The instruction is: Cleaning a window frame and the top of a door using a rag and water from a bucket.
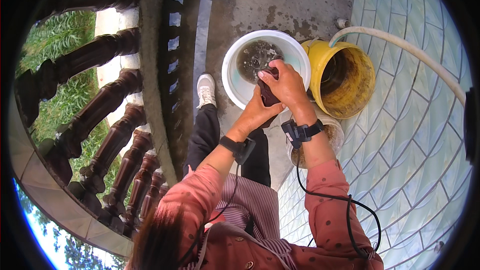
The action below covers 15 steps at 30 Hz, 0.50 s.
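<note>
Both hands grip a dark maroon, wet-looking cloth (268,93), bunched up over the near right part of a white plastic bucket (229,68). My left hand (255,112) is closed around the lower part of the cloth. Higher up, my right hand (285,82) clasps its upper part, with the thumb across it. Murky greyish water (255,58) with bits of foam lies in the bucket. Part of the cloth is hidden behind the fingers. Each wrist wears a black strap with a small device and a cable.
A yellow bucket (347,82), stained inside, stands right of the white one, with a pale hose (405,47) over its rim. A smaller whitish bucket (335,131) is partly under my right forearm. Dark balusters (95,108) line the left; a tiled wall (412,127) is on the right. The concrete floor (292,0) has wet patches.
</note>
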### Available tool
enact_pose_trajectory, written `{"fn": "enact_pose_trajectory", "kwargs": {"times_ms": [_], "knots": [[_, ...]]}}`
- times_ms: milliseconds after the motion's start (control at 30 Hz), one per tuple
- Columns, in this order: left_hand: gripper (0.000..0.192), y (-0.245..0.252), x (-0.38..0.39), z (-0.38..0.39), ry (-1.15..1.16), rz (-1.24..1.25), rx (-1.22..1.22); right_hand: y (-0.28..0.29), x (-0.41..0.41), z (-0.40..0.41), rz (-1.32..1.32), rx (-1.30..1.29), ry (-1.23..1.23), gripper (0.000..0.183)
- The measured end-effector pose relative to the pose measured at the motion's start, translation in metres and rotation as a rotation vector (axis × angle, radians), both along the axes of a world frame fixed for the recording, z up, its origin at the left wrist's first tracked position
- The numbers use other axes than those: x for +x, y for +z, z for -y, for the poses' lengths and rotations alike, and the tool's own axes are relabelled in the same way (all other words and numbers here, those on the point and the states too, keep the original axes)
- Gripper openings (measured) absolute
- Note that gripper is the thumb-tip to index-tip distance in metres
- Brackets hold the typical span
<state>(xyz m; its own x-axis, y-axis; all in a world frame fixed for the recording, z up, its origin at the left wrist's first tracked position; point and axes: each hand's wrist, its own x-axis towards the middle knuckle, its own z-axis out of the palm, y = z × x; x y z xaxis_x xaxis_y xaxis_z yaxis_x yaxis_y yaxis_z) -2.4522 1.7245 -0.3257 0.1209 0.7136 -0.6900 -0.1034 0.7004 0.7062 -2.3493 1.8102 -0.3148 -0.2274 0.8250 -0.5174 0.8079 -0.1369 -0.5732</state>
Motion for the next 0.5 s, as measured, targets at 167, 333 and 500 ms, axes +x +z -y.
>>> {"fn": "enact_pose_trajectory", "kwargs": {"times_ms": [167, 333, 500], "knots": [[0.045, 0.008, -0.023, 0.002, 0.066, 0.674, -0.336, -0.017, 0.045, -0.016, -0.396, -0.251, -0.152, 0.053], [0.034, 0.022, -0.035, 0.012, 0.269, 0.901, -0.359, -0.008, 0.062, -0.016, -0.277, -0.517, -0.245, 0.06], [0.042, 0.019, -0.031, 0.019, 0.373, 0.989, -0.342, 0.008, 0.06, 0.0, -0.348, -0.434, -0.388, 0.058]]}}
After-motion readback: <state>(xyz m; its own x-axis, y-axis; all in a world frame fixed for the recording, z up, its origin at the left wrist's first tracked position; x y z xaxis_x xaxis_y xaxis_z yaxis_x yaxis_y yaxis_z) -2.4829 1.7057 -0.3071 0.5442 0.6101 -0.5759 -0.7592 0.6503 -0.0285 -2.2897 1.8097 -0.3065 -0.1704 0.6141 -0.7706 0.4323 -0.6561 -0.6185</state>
